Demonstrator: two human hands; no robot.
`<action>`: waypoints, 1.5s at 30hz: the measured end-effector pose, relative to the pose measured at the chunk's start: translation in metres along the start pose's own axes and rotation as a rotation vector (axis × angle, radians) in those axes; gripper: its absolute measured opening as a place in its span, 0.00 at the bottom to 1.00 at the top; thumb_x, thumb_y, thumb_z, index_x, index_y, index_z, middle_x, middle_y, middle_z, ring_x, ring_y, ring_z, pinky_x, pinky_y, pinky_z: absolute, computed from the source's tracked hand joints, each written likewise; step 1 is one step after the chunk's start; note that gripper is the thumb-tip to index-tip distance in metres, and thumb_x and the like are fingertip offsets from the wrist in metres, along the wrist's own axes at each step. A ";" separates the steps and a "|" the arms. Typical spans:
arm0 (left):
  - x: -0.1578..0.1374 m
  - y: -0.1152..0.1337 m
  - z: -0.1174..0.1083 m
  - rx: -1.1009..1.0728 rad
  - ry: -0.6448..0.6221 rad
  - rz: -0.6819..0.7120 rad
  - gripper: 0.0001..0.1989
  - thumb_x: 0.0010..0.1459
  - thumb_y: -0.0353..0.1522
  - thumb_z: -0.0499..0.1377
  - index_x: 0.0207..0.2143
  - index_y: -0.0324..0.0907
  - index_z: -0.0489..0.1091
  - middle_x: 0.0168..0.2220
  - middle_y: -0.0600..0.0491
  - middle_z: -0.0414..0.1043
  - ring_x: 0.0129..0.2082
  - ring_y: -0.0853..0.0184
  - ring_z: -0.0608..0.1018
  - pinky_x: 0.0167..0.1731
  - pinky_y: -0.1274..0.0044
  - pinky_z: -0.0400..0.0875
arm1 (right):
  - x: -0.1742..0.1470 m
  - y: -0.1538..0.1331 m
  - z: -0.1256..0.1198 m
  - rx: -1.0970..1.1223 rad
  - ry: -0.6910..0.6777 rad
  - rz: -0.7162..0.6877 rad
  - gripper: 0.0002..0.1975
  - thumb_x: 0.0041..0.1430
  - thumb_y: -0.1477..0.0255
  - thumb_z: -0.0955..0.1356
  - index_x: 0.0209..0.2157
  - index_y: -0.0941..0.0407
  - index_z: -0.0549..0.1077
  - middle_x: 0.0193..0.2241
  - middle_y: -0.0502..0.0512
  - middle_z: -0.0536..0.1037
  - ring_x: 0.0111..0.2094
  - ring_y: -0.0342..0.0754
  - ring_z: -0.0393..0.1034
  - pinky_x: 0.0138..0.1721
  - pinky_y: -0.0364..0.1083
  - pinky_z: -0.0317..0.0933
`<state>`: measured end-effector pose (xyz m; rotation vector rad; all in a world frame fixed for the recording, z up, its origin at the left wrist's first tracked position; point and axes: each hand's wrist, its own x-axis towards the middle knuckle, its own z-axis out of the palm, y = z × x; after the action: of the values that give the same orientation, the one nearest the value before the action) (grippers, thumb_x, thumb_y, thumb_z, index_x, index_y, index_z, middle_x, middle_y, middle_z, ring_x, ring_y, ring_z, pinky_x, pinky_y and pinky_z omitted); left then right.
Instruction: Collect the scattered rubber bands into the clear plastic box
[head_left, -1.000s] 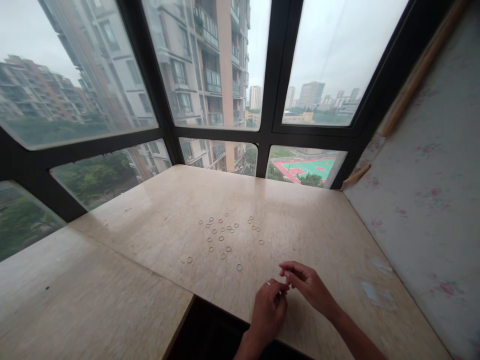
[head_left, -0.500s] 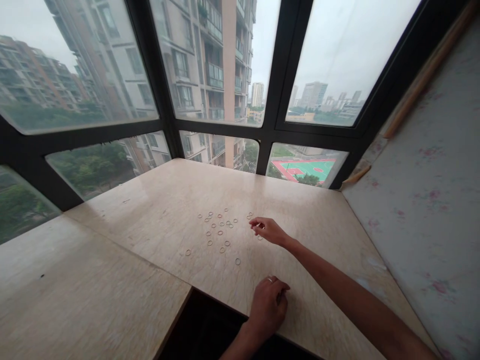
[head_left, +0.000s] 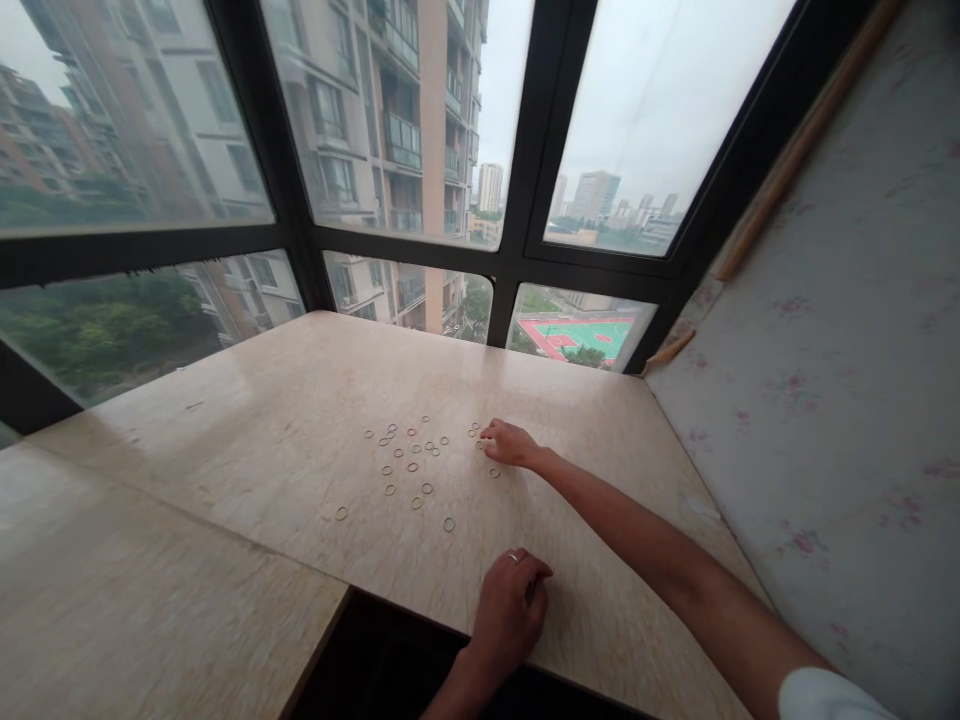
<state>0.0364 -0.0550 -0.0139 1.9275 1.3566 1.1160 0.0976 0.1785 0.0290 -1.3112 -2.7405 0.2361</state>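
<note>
Several thin small rings (head_left: 413, 467), some reddish and others pale or dark, lie scattered on the stone-patterned countertop (head_left: 300, 400). At the right side of this scatter, my right hand (head_left: 508, 442) reaches low to the surface. Its fingers are drawn together at a thin ring (head_left: 481, 445), which shows partly at the fingertips. Another ring (head_left: 494, 473) lies just below that hand. Near the counter's front edge, my left hand (head_left: 514, 605) rests with fingers curled in and a band on one finger. Whatever it may hold is hidden.
Dark-framed windows (head_left: 510, 265) border the counter's far side. A flowered wall (head_left: 810, 400) rises at the right. In front, a dark recess (head_left: 390, 650) cuts into the counter, and a seam (head_left: 225, 525) crosses its left part.
The view has turned slightly right, so everything sits further left. My right hand's fingers have closed in at the ring under them. My left hand stays curled at the front edge.
</note>
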 end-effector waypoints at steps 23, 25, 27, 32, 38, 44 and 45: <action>0.002 0.002 -0.005 -0.056 -0.006 -0.014 0.12 0.53 0.21 0.50 0.34 0.41 0.71 0.33 0.50 0.73 0.35 0.64 0.74 0.35 0.74 0.67 | -0.002 -0.002 0.010 -0.016 0.040 -0.172 0.09 0.60 0.80 0.62 0.30 0.62 0.73 0.37 0.64 0.75 0.39 0.50 0.69 0.39 0.46 0.59; 0.002 0.002 -0.006 -0.076 0.018 -0.017 0.12 0.55 0.22 0.50 0.34 0.41 0.70 0.33 0.51 0.73 0.35 0.65 0.75 0.35 0.74 0.68 | -0.005 -0.003 0.010 0.093 0.119 -0.101 0.08 0.60 0.79 0.63 0.30 0.61 0.73 0.37 0.63 0.75 0.39 0.50 0.69 0.39 0.46 0.59; 0.003 0.002 -0.006 -0.088 0.037 -0.025 0.11 0.56 0.22 0.50 0.35 0.42 0.70 0.33 0.51 0.73 0.35 0.65 0.75 0.35 0.75 0.68 | -0.009 -0.006 0.010 0.220 0.218 -0.013 0.08 0.61 0.76 0.63 0.32 0.59 0.73 0.37 0.61 0.75 0.39 0.49 0.69 0.40 0.45 0.59; 0.003 -0.001 -0.006 -0.068 0.019 -0.003 0.11 0.56 0.23 0.50 0.34 0.42 0.70 0.33 0.51 0.74 0.35 0.65 0.76 0.35 0.74 0.69 | -0.024 -0.009 0.007 0.627 0.440 0.205 0.09 0.59 0.70 0.61 0.32 0.57 0.71 0.32 0.56 0.75 0.33 0.45 0.69 0.35 0.43 0.62; 0.004 -0.002 -0.007 -0.049 -0.027 0.025 0.10 0.57 0.24 0.50 0.34 0.42 0.71 0.33 0.50 0.74 0.35 0.65 0.76 0.35 0.74 0.70 | -0.079 -0.001 -0.008 1.101 0.548 0.339 0.11 0.53 0.62 0.64 0.30 0.57 0.68 0.21 0.48 0.69 0.20 0.40 0.62 0.20 0.39 0.55; 0.007 -0.001 -0.009 -0.056 -0.016 0.016 0.10 0.60 0.29 0.50 0.35 0.43 0.71 0.34 0.50 0.75 0.35 0.65 0.77 0.35 0.73 0.73 | -0.154 0.018 -0.029 1.294 0.641 0.433 0.11 0.50 0.61 0.66 0.29 0.56 0.68 0.20 0.46 0.66 0.19 0.38 0.58 0.19 0.39 0.51; 0.007 -0.001 -0.009 -0.052 -0.012 0.012 0.10 0.60 0.30 0.51 0.35 0.43 0.72 0.34 0.50 0.75 0.35 0.65 0.77 0.35 0.73 0.73 | -0.167 0.022 -0.032 1.296 0.658 0.451 0.11 0.50 0.61 0.66 0.29 0.55 0.68 0.20 0.46 0.66 0.19 0.38 0.57 0.19 0.39 0.50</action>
<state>0.0290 -0.0482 -0.0077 1.9050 1.2988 1.1332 0.2241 0.0649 0.0531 -1.1665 -1.1969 1.1066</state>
